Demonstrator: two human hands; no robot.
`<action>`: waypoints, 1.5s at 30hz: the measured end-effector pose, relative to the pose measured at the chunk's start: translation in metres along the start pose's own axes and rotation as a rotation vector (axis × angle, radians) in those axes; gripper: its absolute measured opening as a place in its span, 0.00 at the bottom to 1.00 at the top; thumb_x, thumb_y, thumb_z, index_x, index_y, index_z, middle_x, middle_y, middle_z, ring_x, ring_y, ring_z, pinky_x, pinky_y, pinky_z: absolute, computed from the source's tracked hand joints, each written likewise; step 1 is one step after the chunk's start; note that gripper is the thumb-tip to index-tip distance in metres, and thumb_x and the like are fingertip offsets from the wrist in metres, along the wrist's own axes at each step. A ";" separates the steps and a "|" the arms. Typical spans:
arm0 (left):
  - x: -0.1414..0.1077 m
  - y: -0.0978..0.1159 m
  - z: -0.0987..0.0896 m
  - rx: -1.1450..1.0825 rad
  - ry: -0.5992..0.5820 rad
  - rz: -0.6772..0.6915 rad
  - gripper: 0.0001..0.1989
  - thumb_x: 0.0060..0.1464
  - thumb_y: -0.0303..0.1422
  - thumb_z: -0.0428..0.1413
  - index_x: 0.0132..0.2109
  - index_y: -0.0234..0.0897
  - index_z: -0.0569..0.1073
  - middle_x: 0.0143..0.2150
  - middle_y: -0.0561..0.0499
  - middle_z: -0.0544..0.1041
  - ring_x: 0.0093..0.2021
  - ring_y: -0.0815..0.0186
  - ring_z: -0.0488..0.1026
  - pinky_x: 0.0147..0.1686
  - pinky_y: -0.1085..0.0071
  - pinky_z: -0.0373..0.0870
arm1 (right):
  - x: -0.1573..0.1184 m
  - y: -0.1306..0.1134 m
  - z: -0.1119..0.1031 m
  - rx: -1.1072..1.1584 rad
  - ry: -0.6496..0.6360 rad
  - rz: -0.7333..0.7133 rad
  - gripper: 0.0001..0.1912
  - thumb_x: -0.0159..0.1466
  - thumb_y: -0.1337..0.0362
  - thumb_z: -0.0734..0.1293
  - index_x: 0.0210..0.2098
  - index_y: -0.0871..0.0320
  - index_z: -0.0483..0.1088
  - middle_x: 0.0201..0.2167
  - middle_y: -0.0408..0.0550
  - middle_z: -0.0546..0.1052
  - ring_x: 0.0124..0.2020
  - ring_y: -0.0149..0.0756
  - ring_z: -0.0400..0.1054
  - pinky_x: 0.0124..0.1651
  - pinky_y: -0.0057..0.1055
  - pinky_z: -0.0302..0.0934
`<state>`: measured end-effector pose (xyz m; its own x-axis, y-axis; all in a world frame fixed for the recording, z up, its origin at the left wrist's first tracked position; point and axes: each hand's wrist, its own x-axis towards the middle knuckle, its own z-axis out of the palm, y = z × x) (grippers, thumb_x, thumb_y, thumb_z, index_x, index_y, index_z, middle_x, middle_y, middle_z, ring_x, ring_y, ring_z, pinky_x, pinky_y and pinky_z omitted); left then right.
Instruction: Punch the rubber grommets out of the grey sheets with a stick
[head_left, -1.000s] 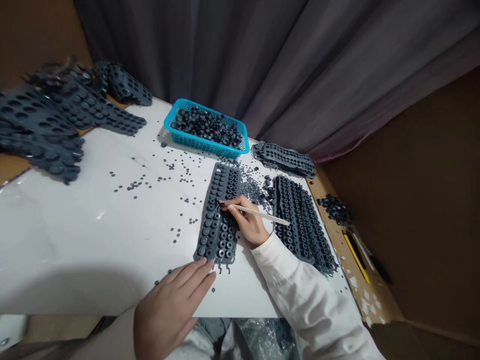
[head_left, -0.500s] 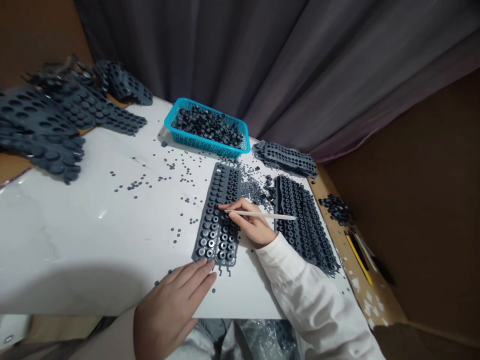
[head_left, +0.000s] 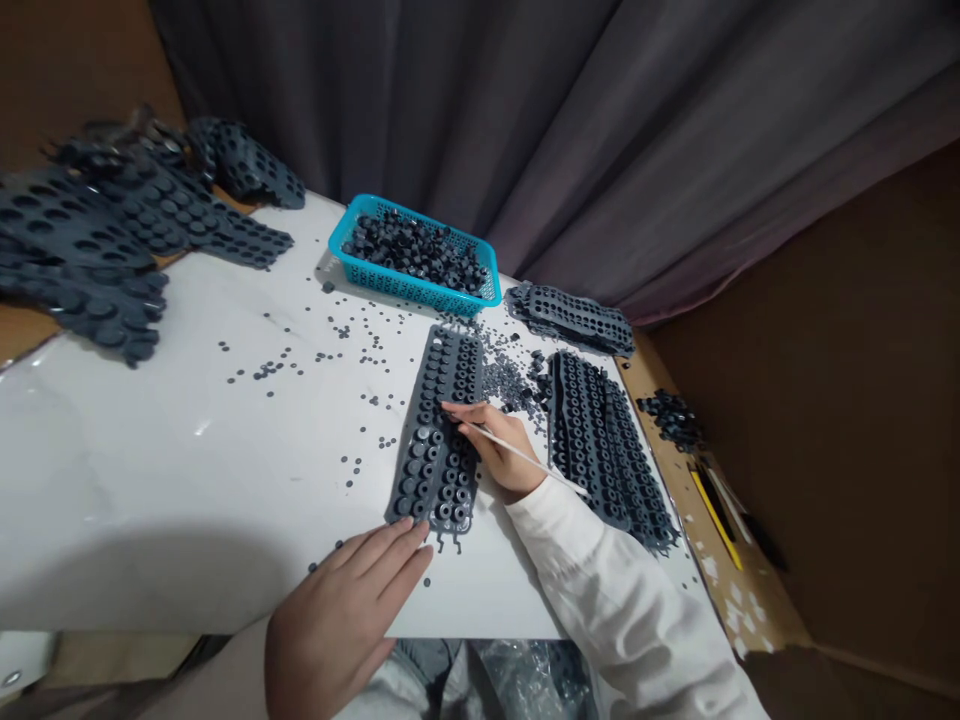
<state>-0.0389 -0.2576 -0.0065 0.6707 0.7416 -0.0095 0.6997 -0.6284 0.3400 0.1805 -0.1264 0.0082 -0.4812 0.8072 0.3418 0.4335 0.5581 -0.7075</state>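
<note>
A dark grey rubber sheet (head_left: 424, 440) with rows of raised round pieces lies on the white table, its long side pointing away from me. My right hand (head_left: 499, 445) pinches a thin white stick (head_left: 525, 458) over the middle of the sheet; the stick's far end slants down to the right, and its tip by my fingers is hidden. My left hand (head_left: 352, 600) lies flat with its fingers stretched out, the fingertips at the sheet's near edge.
A blue basket (head_left: 420, 290) of small dark pieces stands at the back. More rubber sheets (head_left: 611, 440) lie right, others (head_left: 172, 215) are heaped left. Small discs (head_left: 506, 380) are scattered about. A yellow tool (head_left: 716, 520) lies at the right edge.
The stick has tilted, its far end swinging down toward my right wrist. My right fingertips have shifted slightly up the sheet. My left hand stays nearly still.
</note>
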 end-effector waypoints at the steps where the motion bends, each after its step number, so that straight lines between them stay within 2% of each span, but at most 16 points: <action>1: 0.000 0.000 0.000 0.001 0.002 0.001 0.37 0.40 0.20 0.50 0.61 0.41 0.64 0.64 0.54 0.60 0.61 0.60 0.60 0.59 0.63 0.60 | 0.001 0.001 0.000 -0.029 0.045 0.023 0.06 0.68 0.63 0.58 0.38 0.55 0.65 0.47 0.54 0.77 0.48 0.38 0.73 0.46 0.36 0.68; 4: 0.000 0.000 0.000 0.000 0.009 -0.004 0.38 0.39 0.21 0.50 0.61 0.43 0.64 0.64 0.55 0.60 0.61 0.60 0.61 0.59 0.63 0.59 | 0.003 0.003 -0.002 -0.118 0.149 0.071 0.06 0.68 0.63 0.57 0.39 0.55 0.65 0.48 0.54 0.76 0.47 0.38 0.73 0.46 0.37 0.68; 9: 0.000 0.000 0.002 -0.004 0.010 -0.009 0.38 0.39 0.20 0.50 0.61 0.43 0.64 0.65 0.55 0.59 0.62 0.60 0.60 0.59 0.63 0.60 | 0.004 0.002 -0.008 -0.163 0.212 0.144 0.05 0.67 0.63 0.59 0.40 0.54 0.65 0.49 0.53 0.76 0.47 0.41 0.73 0.47 0.39 0.67; 14: -0.001 0.000 0.003 -0.015 0.006 -0.008 0.38 0.39 0.20 0.50 0.61 0.43 0.63 0.65 0.55 0.59 0.62 0.60 0.60 0.59 0.63 0.59 | 0.007 -0.004 -0.010 -0.166 0.285 0.120 0.04 0.64 0.63 0.63 0.38 0.55 0.68 0.44 0.52 0.77 0.47 0.41 0.71 0.50 0.40 0.64; 18: -0.001 0.001 0.003 -0.013 0.005 -0.030 0.37 0.40 0.20 0.51 0.61 0.44 0.64 0.65 0.54 0.60 0.61 0.58 0.60 0.58 0.63 0.60 | 0.013 -0.008 -0.003 -0.140 0.245 0.082 0.04 0.63 0.63 0.64 0.34 0.55 0.71 0.33 0.49 0.74 0.36 0.38 0.69 0.41 0.36 0.65; 21: 0.000 0.002 0.001 -0.003 0.003 -0.037 0.36 0.40 0.21 0.52 0.60 0.44 0.65 0.64 0.54 0.61 0.61 0.58 0.61 0.58 0.62 0.61 | 0.016 -0.007 0.004 -0.120 0.184 0.047 0.06 0.63 0.62 0.64 0.34 0.56 0.72 0.30 0.48 0.74 0.32 0.36 0.69 0.37 0.34 0.65; 27: -0.001 0.001 0.002 -0.005 0.003 -0.048 0.37 0.39 0.20 0.52 0.59 0.44 0.64 0.64 0.54 0.61 0.61 0.58 0.61 0.58 0.61 0.62 | 0.010 -0.001 0.006 -0.124 0.126 -0.051 0.05 0.63 0.64 0.64 0.35 0.56 0.72 0.31 0.50 0.76 0.33 0.36 0.70 0.38 0.33 0.66; 31: -0.001 -0.002 0.006 -0.032 0.007 -0.025 0.36 0.41 0.20 0.51 0.60 0.43 0.63 0.64 0.52 0.60 0.62 0.58 0.60 0.59 0.62 0.59 | 0.008 0.003 0.007 -0.146 0.091 -0.046 0.07 0.65 0.61 0.62 0.37 0.55 0.71 0.33 0.50 0.75 0.35 0.37 0.70 0.39 0.34 0.66; 34: -0.001 -0.004 0.008 -0.032 -0.003 0.005 0.37 0.40 0.21 0.50 0.61 0.42 0.63 0.65 0.51 0.59 0.62 0.58 0.60 0.59 0.61 0.60 | 0.009 0.004 0.008 -0.155 0.074 -0.054 0.08 0.65 0.61 0.61 0.37 0.55 0.71 0.33 0.51 0.75 0.36 0.37 0.70 0.41 0.35 0.66; 38: -0.001 -0.005 0.009 -0.015 0.015 0.016 0.36 0.40 0.22 0.50 0.61 0.41 0.63 0.65 0.52 0.60 0.61 0.58 0.61 0.57 0.60 0.63 | 0.009 0.003 0.009 -0.148 0.099 -0.075 0.07 0.65 0.62 0.62 0.37 0.55 0.71 0.33 0.50 0.75 0.36 0.37 0.70 0.40 0.34 0.66; 43: -0.001 -0.004 0.008 -0.008 0.016 0.003 0.37 0.40 0.21 0.50 0.61 0.42 0.63 0.65 0.53 0.59 0.62 0.58 0.59 0.59 0.62 0.60 | 0.008 0.005 0.009 -0.203 0.085 -0.092 0.06 0.65 0.64 0.62 0.37 0.55 0.71 0.33 0.50 0.75 0.36 0.37 0.69 0.40 0.35 0.66; 45: -0.001 -0.003 0.006 -0.001 0.002 0.002 0.37 0.40 0.21 0.50 0.61 0.42 0.64 0.65 0.53 0.59 0.62 0.57 0.60 0.58 0.61 0.61 | 0.009 0.007 0.009 -0.232 0.077 -0.094 0.05 0.65 0.64 0.62 0.37 0.55 0.70 0.36 0.52 0.76 0.38 0.38 0.69 0.43 0.37 0.66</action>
<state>-0.0405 -0.2579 -0.0134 0.6713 0.7412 -0.0069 0.6983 -0.6292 0.3412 0.1728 -0.1170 0.0003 -0.4718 0.7573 0.4515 0.5570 0.6530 -0.5131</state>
